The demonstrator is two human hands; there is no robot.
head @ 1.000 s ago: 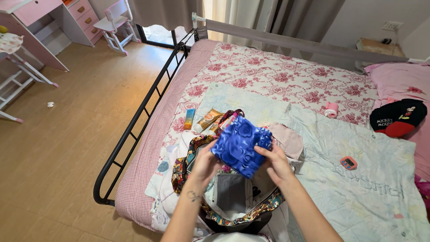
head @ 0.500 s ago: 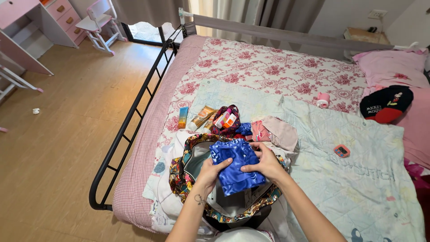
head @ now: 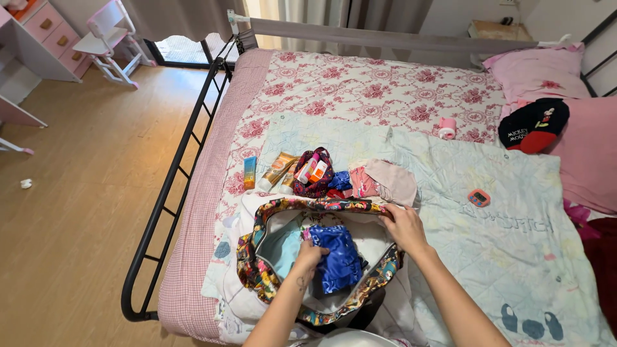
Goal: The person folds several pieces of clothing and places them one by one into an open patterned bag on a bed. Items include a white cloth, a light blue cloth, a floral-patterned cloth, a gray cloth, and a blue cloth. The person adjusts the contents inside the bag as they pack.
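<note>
A colourful patterned bag (head: 257, 270) lies open on the near edge of the bed. Inside it sits a folded blue floral garment (head: 339, 257). My left hand (head: 310, 256) is down in the bag, pressing on the left side of the blue garment. My right hand (head: 402, 226) grips the bag's right rim and holds it apart. Just behind the bag lie folded pink clothes (head: 385, 181), a small dark floral pouch (head: 312, 172) with tubes in it, and loose tubes (head: 277, 171).
The bed has a pale quilt (head: 501, 257) over a red-flowered sheet (head: 373, 90), and a black metal rail (head: 173, 186) along its left side. A small pink timer (head: 479, 197), a pink roll (head: 447, 127), a black and red cap (head: 533, 133) and pink pillows (head: 540, 67) lie to the right.
The blue garment went from held up in both hands down into the bag. My right hand let go of it and took the bag's rim. The view shifted left.
</note>
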